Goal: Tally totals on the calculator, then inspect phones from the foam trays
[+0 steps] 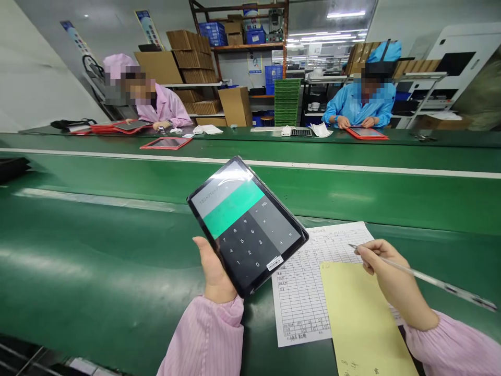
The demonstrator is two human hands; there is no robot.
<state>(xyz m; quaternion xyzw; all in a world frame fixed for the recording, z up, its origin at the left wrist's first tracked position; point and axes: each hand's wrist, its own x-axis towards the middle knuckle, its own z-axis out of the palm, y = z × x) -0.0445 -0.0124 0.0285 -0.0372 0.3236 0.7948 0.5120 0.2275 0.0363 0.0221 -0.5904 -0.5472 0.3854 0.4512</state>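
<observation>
In front of you, the green tabletop [97, 271] runs the full width of the view. Across it sit a worker in pink [166, 107] and a worker in blue [381, 107], the latter with both hands at a red-edged device [367, 133]. Near your right side lies a ruled paper form [301, 297], partly filled in by hand, and a yellow sheet [364, 318] overlaps its lower right part. Your tablet [248, 227] is held up tilted above the tabletop, one corner covering the form's upper left in this view; its screen shows a calculator with a green band above dark keys. Your left hand [215, 269] has its grip around the tablet's lower left edge, thumb out, fingers hidden behind. Your right hand [395, 284] has a narrow grip, pinched on a clear pen [442, 284]. The pen's tip is over the form's upper right; you cannot tell whether it touches. A small white label [274, 262] sits on the tablet's front.
</observation>
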